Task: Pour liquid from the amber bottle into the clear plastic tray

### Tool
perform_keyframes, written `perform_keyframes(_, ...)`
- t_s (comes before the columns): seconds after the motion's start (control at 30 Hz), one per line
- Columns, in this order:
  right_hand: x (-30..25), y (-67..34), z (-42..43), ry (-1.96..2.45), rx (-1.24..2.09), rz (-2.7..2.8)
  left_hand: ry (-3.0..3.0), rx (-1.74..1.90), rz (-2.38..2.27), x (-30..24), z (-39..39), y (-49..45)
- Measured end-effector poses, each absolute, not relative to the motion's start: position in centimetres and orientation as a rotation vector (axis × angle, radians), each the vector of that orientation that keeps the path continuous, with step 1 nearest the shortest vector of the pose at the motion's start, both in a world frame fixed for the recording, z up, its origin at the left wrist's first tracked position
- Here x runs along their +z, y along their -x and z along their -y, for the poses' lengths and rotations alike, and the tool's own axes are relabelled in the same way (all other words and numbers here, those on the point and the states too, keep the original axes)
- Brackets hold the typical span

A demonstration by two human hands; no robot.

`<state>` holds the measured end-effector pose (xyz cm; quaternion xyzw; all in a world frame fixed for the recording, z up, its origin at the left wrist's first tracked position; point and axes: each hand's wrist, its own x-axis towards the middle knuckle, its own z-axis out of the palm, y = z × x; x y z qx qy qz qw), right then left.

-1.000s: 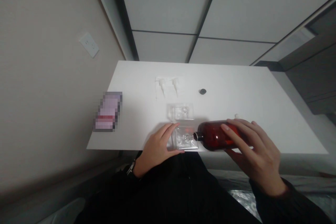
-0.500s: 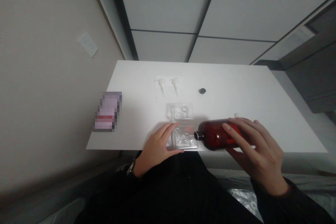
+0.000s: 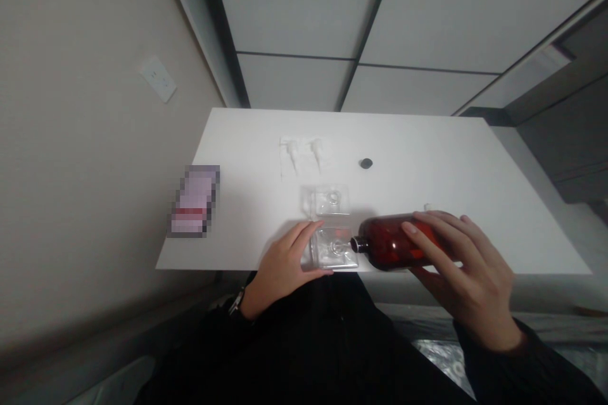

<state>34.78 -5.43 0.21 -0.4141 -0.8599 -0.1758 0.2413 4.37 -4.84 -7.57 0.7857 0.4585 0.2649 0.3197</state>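
My right hand [image 3: 468, 272] is wrapped round an amber bottle [image 3: 394, 243], which lies tipped on its side in the air with its uncapped black-looking neck pointing left. A thin clear stream seems to run from its mouth to the round opening of a clear square bottle [image 3: 327, 259] at the table's near edge. My left hand [image 3: 287, 259] grips that clear bottle from the left, thumb on the near side and fingers on the far side. Right behind it stands a second clear square bottle [image 3: 325, 201], also with a round opening on top.
Two white pump heads [image 3: 316, 150] lie in clear wrapping toward the back of the white table [image 3: 247, 139]. A small black cap [image 3: 366, 163] rests to their right. At the left edge is a pixelated pinkish object [image 3: 196, 196]. A small white item [image 3: 428, 207] is partly hidden behind the amber bottle.
A thin stream now appears between the amber bottle's mouth and the clear bottle's opening. Both hands have stayed almost still.
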Motion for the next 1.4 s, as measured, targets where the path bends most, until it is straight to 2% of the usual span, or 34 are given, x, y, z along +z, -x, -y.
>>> perform_keyframes(1.4, 0.44, -35.03, 5.56, 1.148, -0.514, 2.333, -2.041, 0.695, -1.183, -7.37, 4.88, -4.31)
